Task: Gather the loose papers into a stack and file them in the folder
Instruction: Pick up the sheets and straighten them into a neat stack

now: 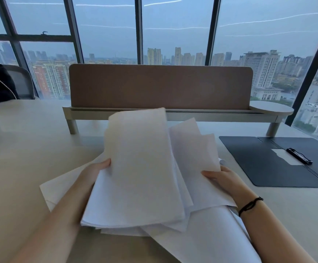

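Note:
A loose bundle of white papers [141, 168] is lifted off the desk in front of me, its sheets uneven and fanned apart at the top right. My left hand [95, 171] grips the bundle's left edge, thumb on top. My right hand [220, 177] grips the right-hand sheets, a black band on its wrist. More white sheets [207, 236] lie flat on the desk under and in front of the bundle, one poking out at the left [59, 188]. The dark folder [264, 168] lies open on the desk at the right, with a black clip [299, 156] at its spine.
A brown divider panel [160, 86] on a raised shelf [173, 114] crosses the back of the pale desk [21, 158]. A chair with dark clothing [0, 80] stands at the far left. Tall windows lie behind.

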Demonstrator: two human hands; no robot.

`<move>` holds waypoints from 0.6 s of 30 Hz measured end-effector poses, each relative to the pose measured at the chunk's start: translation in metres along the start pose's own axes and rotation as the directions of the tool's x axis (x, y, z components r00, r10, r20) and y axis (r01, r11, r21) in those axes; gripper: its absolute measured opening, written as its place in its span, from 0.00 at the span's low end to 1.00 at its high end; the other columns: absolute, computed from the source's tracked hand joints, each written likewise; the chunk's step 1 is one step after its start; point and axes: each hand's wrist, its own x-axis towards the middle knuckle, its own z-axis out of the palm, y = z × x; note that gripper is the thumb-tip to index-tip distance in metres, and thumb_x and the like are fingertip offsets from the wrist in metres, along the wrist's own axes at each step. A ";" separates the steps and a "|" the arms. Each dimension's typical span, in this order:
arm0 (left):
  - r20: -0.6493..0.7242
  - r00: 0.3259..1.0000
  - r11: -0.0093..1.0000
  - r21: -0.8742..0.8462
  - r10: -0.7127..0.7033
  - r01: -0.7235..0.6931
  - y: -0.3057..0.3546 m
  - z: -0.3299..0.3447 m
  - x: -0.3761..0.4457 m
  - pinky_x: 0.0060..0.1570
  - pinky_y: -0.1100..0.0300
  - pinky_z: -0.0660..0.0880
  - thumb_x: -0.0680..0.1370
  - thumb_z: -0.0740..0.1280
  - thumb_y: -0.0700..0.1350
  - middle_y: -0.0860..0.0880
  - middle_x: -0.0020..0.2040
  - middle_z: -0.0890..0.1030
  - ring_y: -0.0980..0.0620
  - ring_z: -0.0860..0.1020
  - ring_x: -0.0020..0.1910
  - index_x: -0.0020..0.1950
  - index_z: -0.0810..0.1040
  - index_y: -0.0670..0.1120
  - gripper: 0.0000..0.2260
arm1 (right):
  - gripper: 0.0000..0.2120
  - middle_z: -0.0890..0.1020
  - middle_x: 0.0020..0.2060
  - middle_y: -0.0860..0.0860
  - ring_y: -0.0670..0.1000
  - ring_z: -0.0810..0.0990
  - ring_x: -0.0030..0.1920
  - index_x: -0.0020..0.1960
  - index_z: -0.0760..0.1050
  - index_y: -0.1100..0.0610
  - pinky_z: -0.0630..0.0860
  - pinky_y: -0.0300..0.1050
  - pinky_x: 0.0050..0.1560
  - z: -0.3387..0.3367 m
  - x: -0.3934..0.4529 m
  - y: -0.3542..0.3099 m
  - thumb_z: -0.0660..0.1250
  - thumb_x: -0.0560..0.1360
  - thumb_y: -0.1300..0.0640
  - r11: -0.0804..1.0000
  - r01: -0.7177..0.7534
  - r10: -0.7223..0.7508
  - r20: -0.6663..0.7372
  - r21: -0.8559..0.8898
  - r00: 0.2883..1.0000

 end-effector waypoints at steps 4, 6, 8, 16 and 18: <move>0.083 0.995 0.997 -0.053 0.055 -0.050 0.066 0.104 -0.127 0.60 0.46 0.77 0.74 0.72 0.50 0.44 0.56 0.86 0.43 0.84 0.53 0.59 0.83 0.45 0.16 | 0.04 0.88 0.32 0.50 0.50 0.86 0.29 0.50 0.81 0.58 0.79 0.39 0.26 0.004 -0.003 0.000 0.70 0.76 0.64 1.000 0.008 -0.008 0.038 0.008 0.999; 0.109 0.989 0.993 -0.080 0.095 -0.087 0.075 0.119 -0.145 0.62 0.47 0.74 0.78 0.67 0.42 0.43 0.53 0.87 0.43 0.83 0.53 0.56 0.84 0.43 0.10 | 0.06 0.88 0.34 0.52 0.51 0.87 0.31 0.53 0.81 0.59 0.80 0.41 0.28 0.005 -0.004 0.001 0.71 0.76 0.62 1.000 0.013 -0.014 0.053 0.019 0.998; 0.096 0.989 0.992 -0.060 0.115 -0.110 0.080 0.121 -0.150 0.67 0.45 0.72 0.76 0.70 0.44 0.42 0.57 0.86 0.41 0.82 0.58 0.58 0.84 0.43 0.12 | 0.10 0.89 0.42 0.56 0.55 0.87 0.38 0.57 0.81 0.60 0.84 0.47 0.38 0.004 -0.005 0.001 0.71 0.77 0.60 0.999 0.028 -0.033 0.121 0.044 0.992; 0.049 0.963 0.953 0.137 0.266 -0.270 0.079 0.131 -0.167 0.52 0.53 0.79 0.79 0.68 0.43 0.48 0.47 0.88 0.45 0.86 0.51 0.49 0.87 0.47 0.07 | 0.17 0.84 0.37 0.58 0.56 0.81 0.35 0.43 0.77 0.62 0.75 0.46 0.36 0.008 0.006 0.007 0.71 0.75 0.46 0.778 0.091 -0.159 -0.053 -0.622 0.986; 0.041 0.960 0.948 0.152 0.276 -0.279 0.074 0.136 -0.169 0.50 0.54 0.79 0.80 0.68 0.42 0.49 0.47 0.88 0.45 0.85 0.52 0.52 0.87 0.47 0.08 | 0.24 0.75 0.30 0.52 0.53 0.72 0.30 0.35 0.67 0.59 0.66 0.45 0.30 0.007 0.006 0.009 0.67 0.75 0.40 0.555 0.037 -0.236 -0.115 -0.831 0.965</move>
